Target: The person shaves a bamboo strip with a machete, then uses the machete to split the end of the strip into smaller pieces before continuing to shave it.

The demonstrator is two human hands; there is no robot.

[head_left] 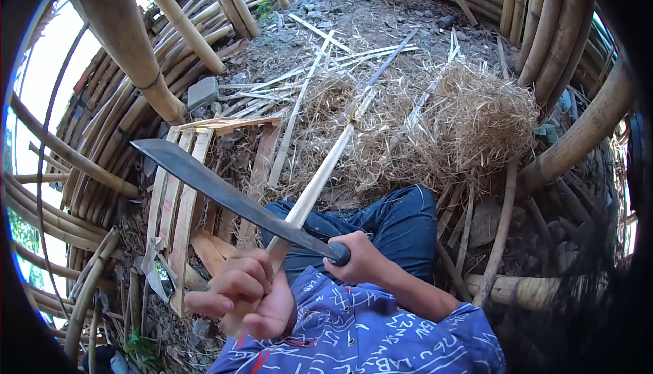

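My right hand (360,257) is closed round the dark handle of a machete (224,196). The broad blade points up and to the left, its edge crossing over a pale bamboo strip (323,177) near the strip's lower end. My left hand (248,294) grips that lower end, with the fingers curled and partly loose. Farther out, the strip meets a tied binding (352,117), beyond which a thin dark rod (391,58) runs on over the ground. How strip and rod join is hard to make out. My legs in blue jeans (398,228) are folded beneath.
A heap of fine shavings (476,112) lies ahead to the right. Long cut strips (306,92) are scattered on the ground. A slatted wooden pallet (178,200) stands at left beside a grey block (203,92). Thick bamboo poles (129,41) rise around me.
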